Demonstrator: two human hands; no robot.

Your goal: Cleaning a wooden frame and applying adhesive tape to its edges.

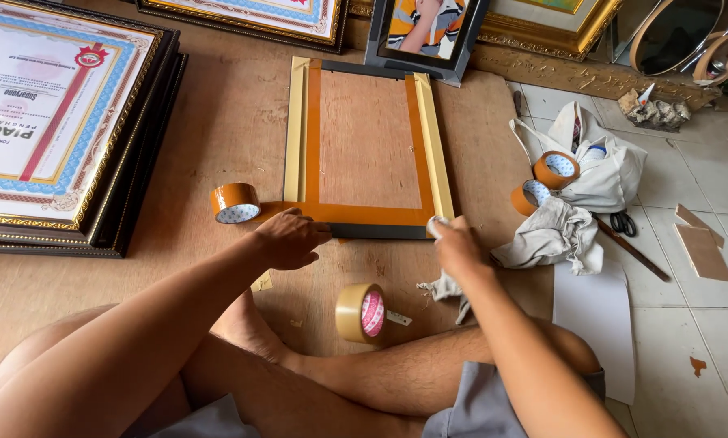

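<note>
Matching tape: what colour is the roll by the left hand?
Brown roll, head view.

A brown plywood sheet (218,130) on the white tiled floor (705,341) carries a taped frame back (368,142), brown tape rolls (235,203), stacked framed certificates (64,122).

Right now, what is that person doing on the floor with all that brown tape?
A person sits cross-legged at a face-down picture frame whose wooden back is edged with brown tape. The left hand presses the strip along the bottom edge, still joined to the brown tape roll. The right hand rubs the bottom right corner. A paler tape roll lies nearby.
</note>
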